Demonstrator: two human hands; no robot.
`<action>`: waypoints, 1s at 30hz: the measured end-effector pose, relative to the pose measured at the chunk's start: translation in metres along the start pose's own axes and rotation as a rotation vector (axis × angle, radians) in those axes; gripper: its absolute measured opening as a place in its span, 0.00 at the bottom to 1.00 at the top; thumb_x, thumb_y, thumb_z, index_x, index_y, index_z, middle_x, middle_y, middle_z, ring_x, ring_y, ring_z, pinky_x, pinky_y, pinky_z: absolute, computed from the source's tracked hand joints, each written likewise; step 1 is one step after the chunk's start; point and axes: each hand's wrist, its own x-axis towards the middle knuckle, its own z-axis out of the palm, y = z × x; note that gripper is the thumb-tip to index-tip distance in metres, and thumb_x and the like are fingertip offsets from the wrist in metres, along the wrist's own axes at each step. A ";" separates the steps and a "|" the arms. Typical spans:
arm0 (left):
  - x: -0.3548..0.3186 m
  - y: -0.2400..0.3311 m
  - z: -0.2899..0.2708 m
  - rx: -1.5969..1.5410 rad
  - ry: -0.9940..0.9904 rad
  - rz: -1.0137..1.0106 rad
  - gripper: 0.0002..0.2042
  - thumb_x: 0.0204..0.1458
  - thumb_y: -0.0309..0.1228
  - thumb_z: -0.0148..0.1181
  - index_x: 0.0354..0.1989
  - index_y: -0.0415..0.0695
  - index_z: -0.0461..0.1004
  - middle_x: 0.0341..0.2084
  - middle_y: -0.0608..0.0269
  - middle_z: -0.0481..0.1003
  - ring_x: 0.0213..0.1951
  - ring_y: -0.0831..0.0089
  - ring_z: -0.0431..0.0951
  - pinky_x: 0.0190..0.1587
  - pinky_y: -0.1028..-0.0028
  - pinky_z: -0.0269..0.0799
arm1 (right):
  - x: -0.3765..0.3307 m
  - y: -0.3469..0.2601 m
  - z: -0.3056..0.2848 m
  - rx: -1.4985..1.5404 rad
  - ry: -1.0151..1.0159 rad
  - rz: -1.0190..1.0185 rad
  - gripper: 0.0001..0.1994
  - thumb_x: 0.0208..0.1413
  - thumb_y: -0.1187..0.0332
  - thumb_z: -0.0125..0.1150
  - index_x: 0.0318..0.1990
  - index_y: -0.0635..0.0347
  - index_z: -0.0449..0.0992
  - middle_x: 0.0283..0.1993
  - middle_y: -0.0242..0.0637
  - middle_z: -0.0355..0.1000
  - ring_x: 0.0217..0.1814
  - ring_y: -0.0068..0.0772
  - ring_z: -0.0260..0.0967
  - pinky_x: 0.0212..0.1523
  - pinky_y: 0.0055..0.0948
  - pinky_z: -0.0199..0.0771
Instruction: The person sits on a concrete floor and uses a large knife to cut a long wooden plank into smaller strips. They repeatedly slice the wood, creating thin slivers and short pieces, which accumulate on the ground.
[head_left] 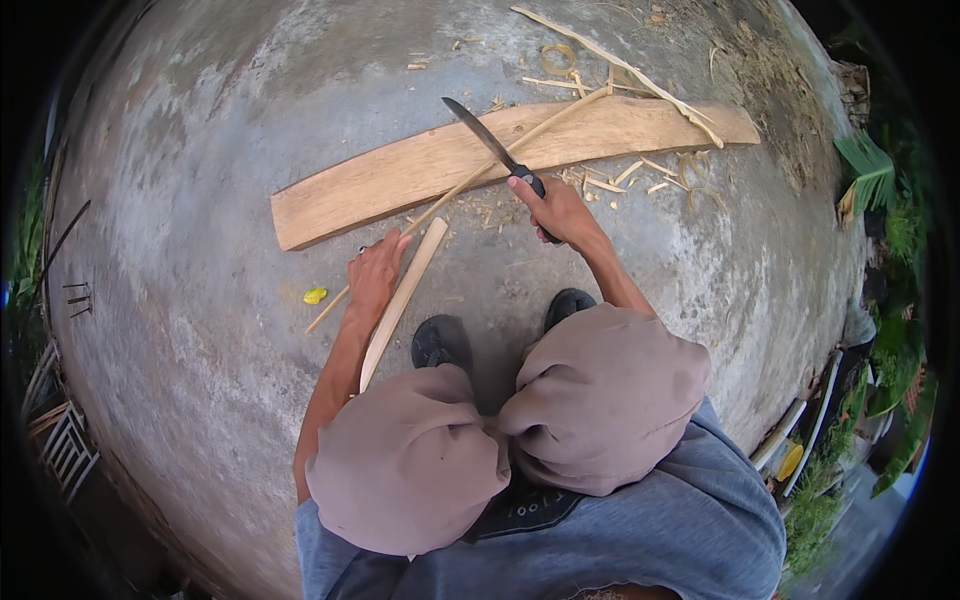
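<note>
My right hand (561,211) is closed round the black handle of a knife (481,133), whose dark blade points up and to the left. The blade lies across a thin wooden stick (556,119), apparently against it. My left hand (374,270) grips this stick near its lower end. From there the stick slants up to the right, over a long wooden plank (370,192) lying on the ground. Beside my left forearm a wider pale wooden strip (405,296) leans toward my left knee.
Shavings and wood chips (628,172) lie scattered round the plank. A long split strip (620,66) crosses its far right end. A small yellow object (315,296) rests on the concrete floor (190,260) at left. My dark shoes (441,342) stand close in front. Green plants (870,172) edge the right side.
</note>
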 end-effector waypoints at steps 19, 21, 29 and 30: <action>0.003 -0.008 -0.005 0.063 -0.015 -0.024 0.15 0.69 0.47 0.52 0.48 0.50 0.76 0.28 0.47 0.81 0.33 0.40 0.81 0.32 0.45 0.74 | 0.006 0.009 0.011 0.098 0.075 -0.148 0.31 0.67 0.38 0.55 0.34 0.64 0.74 0.20 0.34 0.70 0.18 0.27 0.69 0.21 0.30 0.69; 0.002 -0.012 -0.001 0.042 0.033 0.008 0.14 0.70 0.47 0.52 0.47 0.50 0.75 0.29 0.47 0.82 0.33 0.42 0.82 0.33 0.46 0.75 | -0.009 -0.004 0.014 0.129 0.294 -0.389 0.30 0.68 0.39 0.55 0.35 0.63 0.74 0.22 0.32 0.71 0.19 0.25 0.69 0.23 0.27 0.69; 0.012 -0.002 -0.011 0.065 -0.101 -0.035 0.16 0.70 0.48 0.51 0.47 0.49 0.74 0.29 0.47 0.82 0.35 0.41 0.82 0.34 0.47 0.75 | 0.028 0.056 0.037 -0.034 0.186 -0.187 0.30 0.67 0.40 0.57 0.40 0.66 0.77 0.23 0.40 0.74 0.26 0.35 0.78 0.28 0.35 0.76; 0.014 -0.004 -0.013 0.056 -0.093 -0.040 0.16 0.70 0.48 0.50 0.46 0.49 0.75 0.30 0.46 0.81 0.36 0.41 0.81 0.36 0.46 0.74 | 0.034 0.056 0.034 0.031 0.112 -0.144 0.30 0.67 0.41 0.57 0.39 0.68 0.77 0.24 0.44 0.75 0.28 0.40 0.79 0.31 0.39 0.76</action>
